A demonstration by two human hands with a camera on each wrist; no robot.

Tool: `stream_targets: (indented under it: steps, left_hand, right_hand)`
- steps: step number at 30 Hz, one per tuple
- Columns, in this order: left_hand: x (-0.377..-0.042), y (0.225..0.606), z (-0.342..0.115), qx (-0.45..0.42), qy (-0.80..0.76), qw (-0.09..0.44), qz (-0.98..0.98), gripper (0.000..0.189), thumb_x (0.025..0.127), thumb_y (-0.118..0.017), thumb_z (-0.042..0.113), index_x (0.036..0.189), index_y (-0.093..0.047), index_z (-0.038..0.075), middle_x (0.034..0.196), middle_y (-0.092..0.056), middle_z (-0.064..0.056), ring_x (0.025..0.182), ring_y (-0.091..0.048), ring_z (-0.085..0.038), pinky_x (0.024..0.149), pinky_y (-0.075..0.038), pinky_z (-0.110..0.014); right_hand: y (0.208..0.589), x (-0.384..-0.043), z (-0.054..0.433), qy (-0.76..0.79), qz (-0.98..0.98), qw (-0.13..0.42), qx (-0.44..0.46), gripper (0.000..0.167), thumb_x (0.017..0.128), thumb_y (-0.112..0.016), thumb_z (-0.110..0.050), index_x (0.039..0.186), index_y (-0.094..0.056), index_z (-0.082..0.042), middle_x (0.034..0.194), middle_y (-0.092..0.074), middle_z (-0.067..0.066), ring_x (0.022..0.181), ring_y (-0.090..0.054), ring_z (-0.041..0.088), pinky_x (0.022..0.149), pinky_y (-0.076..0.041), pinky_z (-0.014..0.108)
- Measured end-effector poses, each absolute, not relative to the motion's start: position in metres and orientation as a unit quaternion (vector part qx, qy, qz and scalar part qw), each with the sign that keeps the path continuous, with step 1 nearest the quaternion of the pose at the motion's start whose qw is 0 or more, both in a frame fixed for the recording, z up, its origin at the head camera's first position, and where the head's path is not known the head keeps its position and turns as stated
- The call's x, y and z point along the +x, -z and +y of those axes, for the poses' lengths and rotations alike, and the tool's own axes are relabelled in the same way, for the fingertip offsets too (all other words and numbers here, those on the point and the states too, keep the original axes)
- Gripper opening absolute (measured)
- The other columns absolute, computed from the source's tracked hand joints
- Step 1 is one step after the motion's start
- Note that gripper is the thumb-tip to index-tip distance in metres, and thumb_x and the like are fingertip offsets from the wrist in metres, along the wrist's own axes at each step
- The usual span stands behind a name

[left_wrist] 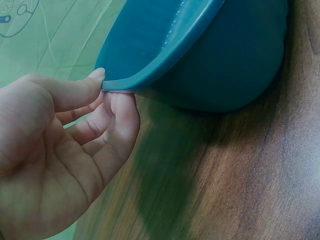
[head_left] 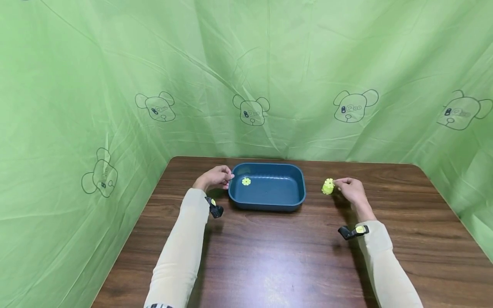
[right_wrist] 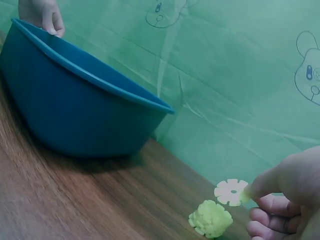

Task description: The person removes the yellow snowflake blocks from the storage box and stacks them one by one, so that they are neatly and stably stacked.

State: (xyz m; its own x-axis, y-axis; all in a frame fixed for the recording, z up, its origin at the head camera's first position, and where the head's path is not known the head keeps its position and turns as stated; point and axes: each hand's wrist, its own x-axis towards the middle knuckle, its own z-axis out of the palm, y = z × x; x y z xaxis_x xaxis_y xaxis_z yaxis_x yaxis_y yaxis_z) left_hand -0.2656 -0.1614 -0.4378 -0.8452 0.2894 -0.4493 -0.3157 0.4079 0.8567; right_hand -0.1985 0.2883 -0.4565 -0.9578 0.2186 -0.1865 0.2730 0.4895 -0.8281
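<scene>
A dark blue plastic basin [head_left: 265, 206] stands toward the back of the table. My left hand [head_left: 215, 176] pinches its left rim between thumb and fingers, as the left wrist view shows up close on the basin wall [left_wrist: 225, 70]. One yellow notched disc [head_left: 246, 182] lies flat on the basin floor, near its left end. To the right of the basin, my right hand [head_left: 351, 189] pinches another yellow notched disc [right_wrist: 229, 192] by its edge. Just below that disc is a stack of similar yellow discs [right_wrist: 211, 220] on the table.
The brown wooden table [head_left: 265, 256] has rounded back corners. Green curtains [head_left: 300, 64] printed with bear heads hang behind it and along both sides. Black wrist cameras sit on the left wrist [head_left: 215, 208] and right wrist [head_left: 352, 232], over pale sleeves.
</scene>
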Motion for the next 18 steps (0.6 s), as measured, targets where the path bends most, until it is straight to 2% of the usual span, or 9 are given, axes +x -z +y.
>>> stream_targets:
  steps: [6,18]
  left_hand:
    - [-0.266,0.436,-0.161,-0.011,-0.546,0.277,0.791,0.008,0.099,-0.050,0.008,0.095,-0.044,0.005,0.080,-0.049,-0.006,0.066,-0.052,-0.015,0.065,-0.051,-0.025]
    - [-0.266,0.437,-0.160,-0.011,-0.544,0.277,0.792,0.008,0.098,-0.050,0.008,0.095,-0.044,0.004,0.083,-0.048,-0.007,0.067,-0.052,-0.015,0.064,-0.051,-0.025]
  right_hand:
    - [0.462,-0.202,0.291,0.477,0.866,0.046,0.142,0.041,0.096,-0.053,-0.027,0.119,-0.058,0.006,0.112,-0.057,0.020,0.092,-0.053,0.022,0.069,-0.044,0.023]
    - [0.468,-0.207,0.292,0.430,0.887,0.039,0.167,0.037,0.094,-0.054,-0.028,0.115,-0.063,0.001,0.115,-0.061,0.022,0.088,-0.052,0.023,0.070,-0.040,0.028]
